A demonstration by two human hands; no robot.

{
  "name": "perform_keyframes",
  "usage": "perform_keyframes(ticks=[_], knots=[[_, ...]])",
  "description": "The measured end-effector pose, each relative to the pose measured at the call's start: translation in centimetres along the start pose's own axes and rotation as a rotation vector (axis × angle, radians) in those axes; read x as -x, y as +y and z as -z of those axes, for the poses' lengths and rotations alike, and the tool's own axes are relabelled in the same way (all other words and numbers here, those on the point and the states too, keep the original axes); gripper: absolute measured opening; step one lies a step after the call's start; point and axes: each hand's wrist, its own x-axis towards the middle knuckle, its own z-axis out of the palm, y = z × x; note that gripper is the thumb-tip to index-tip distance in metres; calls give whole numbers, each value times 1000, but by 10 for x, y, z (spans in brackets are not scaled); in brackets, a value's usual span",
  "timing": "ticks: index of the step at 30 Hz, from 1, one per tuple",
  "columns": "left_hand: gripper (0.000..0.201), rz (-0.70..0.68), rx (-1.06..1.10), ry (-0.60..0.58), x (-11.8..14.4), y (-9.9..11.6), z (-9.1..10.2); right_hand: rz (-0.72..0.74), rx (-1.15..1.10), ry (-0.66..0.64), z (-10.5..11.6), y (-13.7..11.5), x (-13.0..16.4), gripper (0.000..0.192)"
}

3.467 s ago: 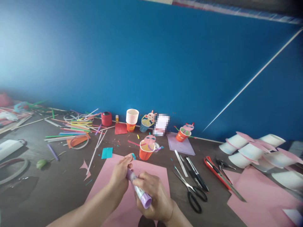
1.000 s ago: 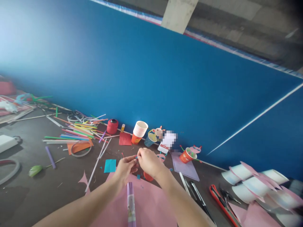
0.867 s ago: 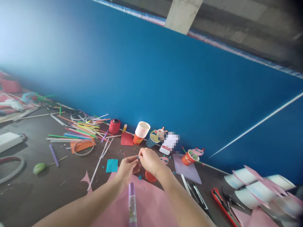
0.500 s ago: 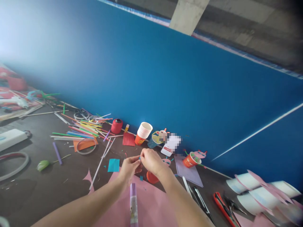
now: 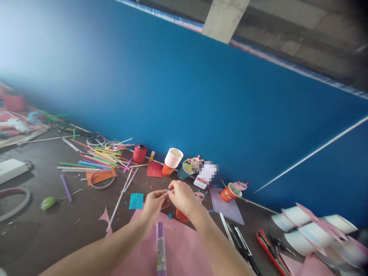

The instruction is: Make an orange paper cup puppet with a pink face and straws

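Note:
My left hand (image 5: 155,204) and my right hand (image 5: 183,196) meet above a pink sheet (image 5: 184,245). Their fingertips pinch a tiny blue piece (image 5: 166,191), probably paper, mostly hidden by the fingers. Below my wrists a purple glue stick (image 5: 161,249) lies on the sheet. To the left of my left hand is a blue paper square (image 5: 136,201). A small blue scrap (image 5: 170,216) rests between my forearms. Partly behind my right wrist are a red round object (image 5: 181,216) and a pink cut-out (image 5: 199,196).
Along the blue wall stand stacked paper cups (image 5: 173,158), a red thread spool (image 5: 140,154) and a decorated red cup (image 5: 230,193). Coloured sticks (image 5: 100,157) spread at left. A red utility knife (image 5: 270,249), pens (image 5: 243,245) and white rolls (image 5: 312,234) lie at right.
The view has shifted slightly, so the table things sit a little further left. Both hands stay together, fingertips still pinching the small blue piece.

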Motion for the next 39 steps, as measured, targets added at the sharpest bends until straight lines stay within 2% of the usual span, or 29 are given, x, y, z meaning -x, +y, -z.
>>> perform_keyframes(ticks=[2,4,6,8,12,16,21,24,29,32,39], knots=[[23,7,6,26,1,2,0,25,-123,144,7,1,10,18],[22,16,10,45,2,4,-1,56,-334,330,13,5,25,19],[22,24,12,54,3,6,-1,41,-526,463,16,14,43,19],[21,32,11,52,5,7,-3,-15,-641,558,13,27,61,18],[22,36,37,46,8,7,-4,-80,-707,661,-6,52,88,14],[17,5,14,45,5,5,-1,-116,-699,666,-23,65,104,14],[16,-52,-46,47,0,5,6,-83,-723,614,-28,65,116,12],[17,-76,-75,68,0,8,8,-46,-715,579,-32,65,121,12],[22,-113,-110,121,-3,11,13,-50,-699,580,-52,71,126,13],[21,-122,-112,160,-6,11,15,-34,-690,531,-61,70,128,13],[21,-125,-76,153,-8,12,10,-10,-717,497,-61,64,128,12]])
